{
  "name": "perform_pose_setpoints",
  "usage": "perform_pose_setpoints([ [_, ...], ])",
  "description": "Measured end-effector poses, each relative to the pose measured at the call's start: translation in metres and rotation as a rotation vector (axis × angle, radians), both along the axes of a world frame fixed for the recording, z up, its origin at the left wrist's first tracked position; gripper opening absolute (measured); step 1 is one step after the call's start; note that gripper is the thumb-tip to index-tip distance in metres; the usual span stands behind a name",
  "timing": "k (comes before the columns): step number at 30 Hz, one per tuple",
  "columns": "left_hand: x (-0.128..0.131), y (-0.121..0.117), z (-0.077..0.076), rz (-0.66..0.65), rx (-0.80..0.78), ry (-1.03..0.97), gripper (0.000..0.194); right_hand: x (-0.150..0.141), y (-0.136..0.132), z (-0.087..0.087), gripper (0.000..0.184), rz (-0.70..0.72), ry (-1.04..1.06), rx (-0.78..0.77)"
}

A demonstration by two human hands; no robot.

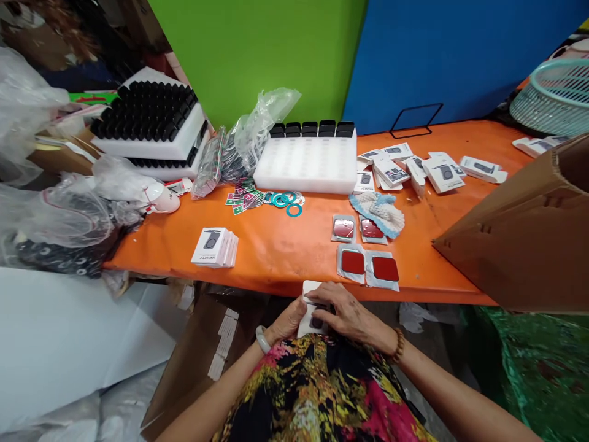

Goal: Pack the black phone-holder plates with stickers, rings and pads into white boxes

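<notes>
Just off the table's front edge, over my lap, is a small white box (304, 327) with a dark picture printed on its face. My left hand (288, 319) grips its left side with closed fingers. From the right, my right hand (348, 312) lies across the box, its thumb and fingers bent onto the face and the upper flap. The contents of the box cannot be seen. On the table, to the left, a stack of white boxes (214, 247) marked MAGNETIC lies near the edge. Red square pads on silvery wrappers (352, 262) lie to the right.
A white foam tray (306, 162) holds a row of black pieces at the back. Teal rings (294, 210), a knitted cloth (378, 212) and loose white boxes (444, 173) surround it. A large cardboard carton (519, 233) blocks the right side; stacked foam trays (151, 147) stand left.
</notes>
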State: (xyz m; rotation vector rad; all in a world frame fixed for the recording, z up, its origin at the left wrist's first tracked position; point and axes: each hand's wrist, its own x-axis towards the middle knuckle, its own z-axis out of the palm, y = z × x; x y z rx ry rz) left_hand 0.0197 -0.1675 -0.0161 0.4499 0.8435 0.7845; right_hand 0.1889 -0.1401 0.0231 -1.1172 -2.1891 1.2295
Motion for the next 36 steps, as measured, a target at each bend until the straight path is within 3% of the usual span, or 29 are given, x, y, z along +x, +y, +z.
perform_pose_setpoints([
  [5,-0.008,0.002,0.005,0.213,0.169,0.197,0.053,-0.002,-0.002,-0.008,0.021,-0.161,0.088,-0.017],
  [9,-0.013,-0.002,0.014,0.252,0.210,0.277,0.045,-0.005,-0.009,-0.014,0.026,-0.372,0.157,0.100],
  [11,-0.013,-0.003,0.014,0.269,0.199,0.298,0.041,-0.006,-0.014,-0.019,0.019,-0.441,0.198,0.080],
  [14,-0.014,-0.005,0.010,0.232,0.165,0.309,0.037,-0.007,-0.019,-0.027,0.013,-0.471,0.294,-0.058],
  [18,-0.016,-0.005,0.005,0.155,0.178,0.392,0.028,-0.008,-0.020,-0.038,0.019,-0.450,0.326,-0.283],
  [22,-0.020,-0.004,0.006,0.142,0.204,0.527,0.023,-0.011,-0.022,-0.048,0.027,-0.485,0.450,-0.633],
  [25,-0.022,-0.002,0.005,0.162,0.241,0.562,0.023,-0.014,-0.023,-0.050,0.031,-0.512,0.567,-0.773],
  [31,-0.022,0.001,0.010,0.100,0.305,0.608,0.023,-0.012,-0.023,-0.045,0.027,-0.450,0.558,-0.669],
  [36,-0.022,0.000,0.017,0.033,0.361,0.639,0.022,-0.013,-0.026,-0.038,0.025,-0.530,0.471,-0.411],
])
